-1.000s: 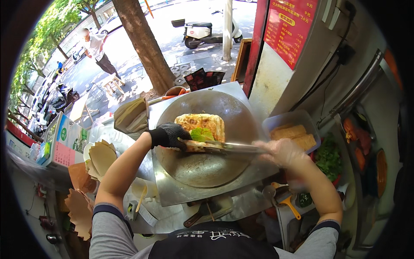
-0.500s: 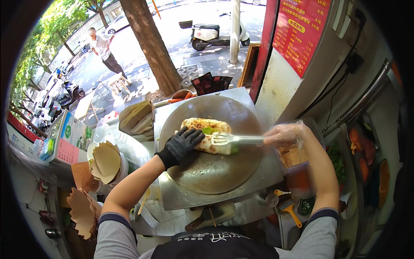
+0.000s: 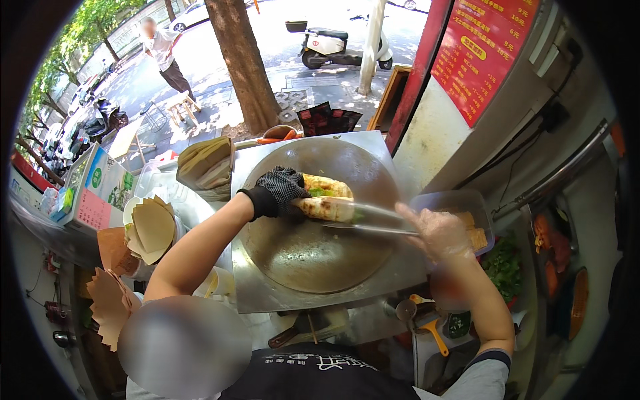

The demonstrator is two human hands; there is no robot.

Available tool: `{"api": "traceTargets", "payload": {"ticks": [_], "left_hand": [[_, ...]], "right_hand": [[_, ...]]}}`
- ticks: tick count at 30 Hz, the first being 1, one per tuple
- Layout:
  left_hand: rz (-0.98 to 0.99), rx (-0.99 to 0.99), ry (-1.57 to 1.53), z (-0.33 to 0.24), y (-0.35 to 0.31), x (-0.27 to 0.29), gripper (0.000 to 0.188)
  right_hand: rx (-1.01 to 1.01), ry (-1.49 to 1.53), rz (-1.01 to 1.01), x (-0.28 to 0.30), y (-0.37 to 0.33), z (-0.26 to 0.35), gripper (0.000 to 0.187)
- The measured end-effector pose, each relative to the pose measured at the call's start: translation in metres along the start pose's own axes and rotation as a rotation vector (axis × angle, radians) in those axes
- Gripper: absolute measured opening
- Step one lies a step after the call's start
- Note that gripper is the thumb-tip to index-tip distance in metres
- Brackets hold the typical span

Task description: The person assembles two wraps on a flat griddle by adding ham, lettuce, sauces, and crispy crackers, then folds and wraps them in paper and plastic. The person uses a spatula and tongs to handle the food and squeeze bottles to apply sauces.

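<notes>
A folded, browned flatbread (image 3: 325,208) with green leaf showing in its fold lies on the round metal griddle (image 3: 313,267). My left hand (image 3: 280,190), in a black dotted glove, is closed on the flatbread's left end. My right hand (image 3: 440,233), in a clear plastic glove, grips metal tongs (image 3: 380,229) by the handle end. The tongs point left, one arm over the flatbread's right end and the other along its near side; motion blurs them, and I cannot tell whether they pinch it.
Paper bags (image 3: 207,163) stand left of the griddle, with a tub of brown paper sleeves (image 3: 150,233) nearer me. At right sit a clear plastic box (image 3: 483,213) with yellow-brown pieces and leafy greens (image 3: 500,270). An orange-handled utensil (image 3: 437,337) lies at the lower right.
The tongs have swung from flat across the flatbread to spread around its right end. My left hand has shifted from its top to its left end. A blurred round shape now covers my left shoulder.
</notes>
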State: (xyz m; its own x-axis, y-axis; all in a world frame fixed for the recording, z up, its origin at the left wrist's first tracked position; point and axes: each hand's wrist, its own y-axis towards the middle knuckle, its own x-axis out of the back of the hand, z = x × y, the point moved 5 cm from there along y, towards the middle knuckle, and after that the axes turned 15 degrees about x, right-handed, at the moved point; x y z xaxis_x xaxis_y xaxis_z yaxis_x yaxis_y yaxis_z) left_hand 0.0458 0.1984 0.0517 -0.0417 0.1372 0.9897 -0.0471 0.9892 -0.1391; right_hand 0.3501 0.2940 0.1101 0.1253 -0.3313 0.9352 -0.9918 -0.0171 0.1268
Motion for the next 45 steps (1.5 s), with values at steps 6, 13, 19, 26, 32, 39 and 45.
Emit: {"api": "traceTargets", "payload": {"ticks": [6, 13, 19, 26, 32, 39, 45], "left_hand": [[0.546, 0.080, -0.231, 0.004, -0.006, -0.011, 0.046], [-0.032, 0.145, -0.271, 0.002, -0.027, 0.014, 0.059], [-0.195, 0.207, 0.029, -0.034, -0.036, -0.027, 0.050], [-0.243, 0.230, 0.044, -0.037, -0.036, -0.038, 0.048], [-0.217, 0.220, 0.056, -0.037, -0.033, -0.038, 0.047], [-0.494, 0.265, -0.157, -0.021, -0.063, 0.003, 0.044], [-0.301, 0.589, -0.410, 0.006, -0.091, -0.032, 0.049]], "right_hand": [[-0.068, 0.555, 0.264, -0.006, -0.004, -0.006, 0.055], [-0.025, 0.973, 0.396, -0.037, 0.009, -0.039, 0.065], [-0.426, 1.488, 0.643, -0.058, 0.001, -0.030, 0.052], [-0.602, 1.772, 0.186, -0.035, -0.037, -0.010, 0.045], [-0.688, 1.917, 0.340, -0.040, -0.025, 0.073, 0.040], [-0.798, 1.804, 0.119, -0.017, -0.034, 0.062, 0.042], [-0.783, 1.432, 0.227, -0.017, -0.035, 0.071, 0.054]]}}
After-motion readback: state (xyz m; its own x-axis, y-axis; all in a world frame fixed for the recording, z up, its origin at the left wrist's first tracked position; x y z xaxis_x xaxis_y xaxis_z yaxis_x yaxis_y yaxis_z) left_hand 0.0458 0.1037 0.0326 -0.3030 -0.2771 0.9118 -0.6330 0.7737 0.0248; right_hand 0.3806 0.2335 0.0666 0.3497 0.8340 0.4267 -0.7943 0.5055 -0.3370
